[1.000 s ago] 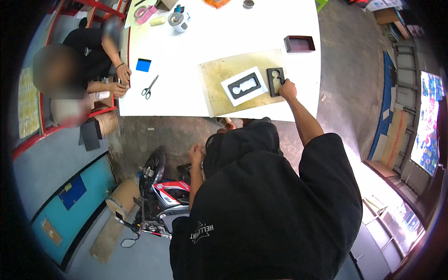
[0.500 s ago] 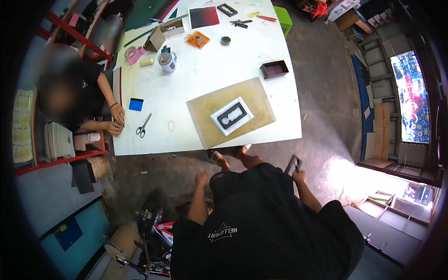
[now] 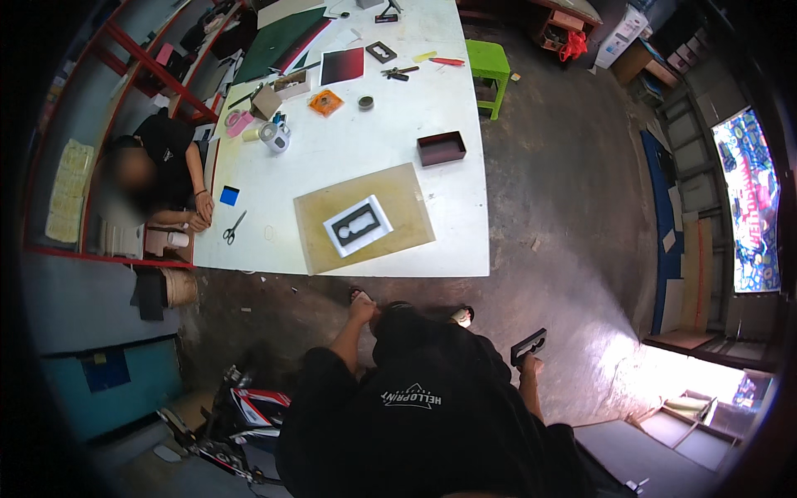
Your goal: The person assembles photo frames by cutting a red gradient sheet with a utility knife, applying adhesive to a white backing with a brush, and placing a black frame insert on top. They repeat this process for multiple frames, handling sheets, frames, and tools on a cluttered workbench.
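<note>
- Plainly, our right hand (image 3: 532,363) grips a black cutout frame (image 3: 528,346) beside us.
- Whether our left hand (image 3: 362,310) holds anything, we cannot tell.
- Another frame (image 3: 337,225) rests on a white piece (image 3: 385,224).

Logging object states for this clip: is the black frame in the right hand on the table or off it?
Off: the right hand holds the black frame, with floor showing between it and the table.
</note>
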A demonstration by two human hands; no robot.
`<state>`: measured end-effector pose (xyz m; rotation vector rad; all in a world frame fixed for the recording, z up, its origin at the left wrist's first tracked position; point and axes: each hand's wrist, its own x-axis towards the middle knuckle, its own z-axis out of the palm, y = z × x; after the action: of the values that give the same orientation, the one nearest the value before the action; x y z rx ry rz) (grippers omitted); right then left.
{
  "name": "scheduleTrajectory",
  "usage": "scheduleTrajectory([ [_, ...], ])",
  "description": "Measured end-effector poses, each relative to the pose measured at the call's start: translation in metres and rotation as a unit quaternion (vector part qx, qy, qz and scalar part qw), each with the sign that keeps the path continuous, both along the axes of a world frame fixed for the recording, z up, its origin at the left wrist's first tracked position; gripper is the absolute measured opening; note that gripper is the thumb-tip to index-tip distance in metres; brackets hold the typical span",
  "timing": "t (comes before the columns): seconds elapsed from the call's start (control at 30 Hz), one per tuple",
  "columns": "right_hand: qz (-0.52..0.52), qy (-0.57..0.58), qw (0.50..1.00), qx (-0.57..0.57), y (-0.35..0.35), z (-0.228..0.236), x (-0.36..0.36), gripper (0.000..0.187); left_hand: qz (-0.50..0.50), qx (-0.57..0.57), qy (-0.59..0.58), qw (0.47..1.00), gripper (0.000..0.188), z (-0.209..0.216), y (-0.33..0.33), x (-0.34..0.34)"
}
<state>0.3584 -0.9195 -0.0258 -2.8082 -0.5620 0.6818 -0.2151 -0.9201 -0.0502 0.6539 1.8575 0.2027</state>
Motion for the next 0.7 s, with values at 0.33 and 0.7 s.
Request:
scheduleTrajectory([
  [0.33,0.021,0.351,0.917,0.19,0.139,0.019,0.063,0.026,-0.143,0.162,0.033,0.976,0.043,-0.024,0.125,0.212],
  [0.7,-0.069,0.384,0.895,0.216,0.311,0.042,0.148,0.011,-0.095,0.305,0.028,0.947,0.012,-0.001,0.399,0.335],
])
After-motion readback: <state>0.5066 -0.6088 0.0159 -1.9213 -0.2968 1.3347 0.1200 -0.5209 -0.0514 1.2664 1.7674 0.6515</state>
